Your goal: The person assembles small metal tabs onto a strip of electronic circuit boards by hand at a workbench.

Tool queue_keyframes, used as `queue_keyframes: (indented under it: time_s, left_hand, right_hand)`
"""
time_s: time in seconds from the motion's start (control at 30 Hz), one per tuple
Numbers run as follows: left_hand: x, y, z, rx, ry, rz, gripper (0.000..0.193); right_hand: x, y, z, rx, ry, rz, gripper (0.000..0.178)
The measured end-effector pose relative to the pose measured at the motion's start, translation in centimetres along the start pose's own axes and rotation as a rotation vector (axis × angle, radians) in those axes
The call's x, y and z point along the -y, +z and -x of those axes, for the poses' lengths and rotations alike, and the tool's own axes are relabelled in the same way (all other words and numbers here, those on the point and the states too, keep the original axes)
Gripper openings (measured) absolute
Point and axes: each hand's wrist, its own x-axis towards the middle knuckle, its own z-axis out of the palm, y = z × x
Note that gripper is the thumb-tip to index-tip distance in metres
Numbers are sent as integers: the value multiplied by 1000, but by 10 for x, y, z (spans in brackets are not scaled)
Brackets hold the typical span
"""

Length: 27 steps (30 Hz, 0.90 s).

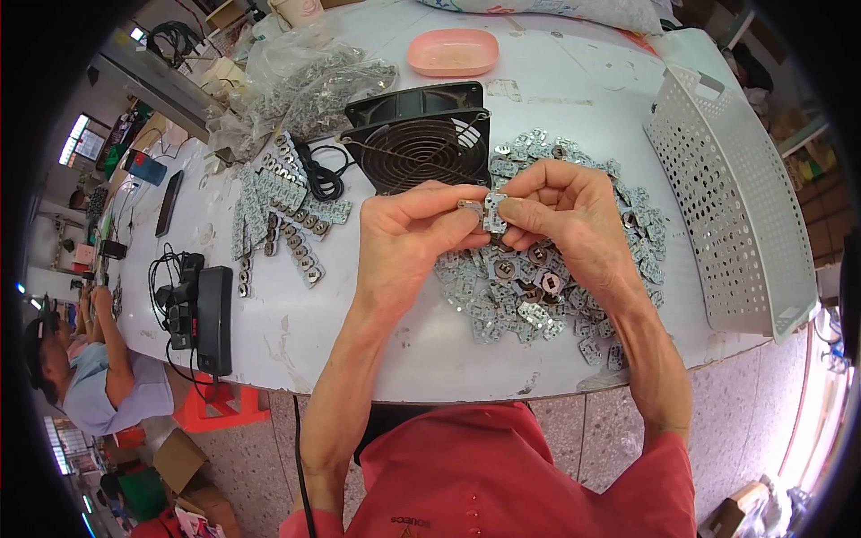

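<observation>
My left hand [408, 238] and my right hand [567, 213] meet above a heap of small metal plates [538, 318]. Pinched in the right fingertips is a small silver metal plate [492, 213] with holes, tilted upright. Between the left thumb and fingers sits another small metal part [469, 207], pressed close to the plate; whether the two are joined I cannot tell. Several loose pieces in the heap carry round brownish discs. To the left lie rows of similar metal plates [269, 202], laid side by side in strips.
Just beyond my hands stands a black fan [421, 148] with its cable [325, 179]. A white perforated basket [740, 206] flanks the right side; a pink dish [453, 54] and plastic bags [314, 90] lie farther back. A black power strip [214, 318] sits left. Another person [99, 368] works there.
</observation>
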Motion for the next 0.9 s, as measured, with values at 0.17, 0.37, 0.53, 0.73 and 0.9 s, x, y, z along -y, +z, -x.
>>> queue_keyframes:
  time_s: [0.17,0.37,0.53,0.73,0.9]
  left_hand:
    - [4,6,0,0,104,-132,22]
    - [19,9,-2,-74,459,-511,17]
    - [26,8,-5,-111,564,-564,16]
    - [27,7,-5,-137,592,-588,16]
    - [27,7,-4,-137,598,-591,16]
  right_hand:
    - [-1,-1,-1,-12,4,39,11]
    - [-4,-2,-4,7,41,50,10]
    - [-8,-1,-7,28,57,71,7]
    - [-7,1,-8,30,60,83,8]
    - [-7,1,-8,21,64,96,9]
